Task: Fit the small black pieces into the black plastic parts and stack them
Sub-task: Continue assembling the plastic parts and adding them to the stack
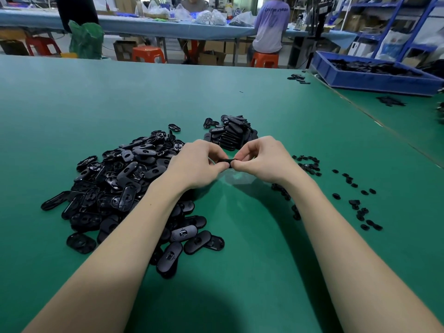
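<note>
A big loose heap of oval black plastic parts (125, 186) covers the green table (96, 104) on my left. Behind my hands stands a leaning stack of black plastic parts (231, 134). Small black pieces (353, 186) lie scattered on my right. My left hand (197, 164) and my right hand (262, 159) meet above the table and together pinch one black plastic part (227, 161) edge-on between thumbs and fingertips. Whether a small piece sits in it is hidden by my fingers.
A blue bin (374, 75) of black parts stands at the far right, with a few loose parts (298, 79) near it. Beyond the table edge sit people at a long blue bench, with orange stools (264, 60) and a green bag (86, 40).
</note>
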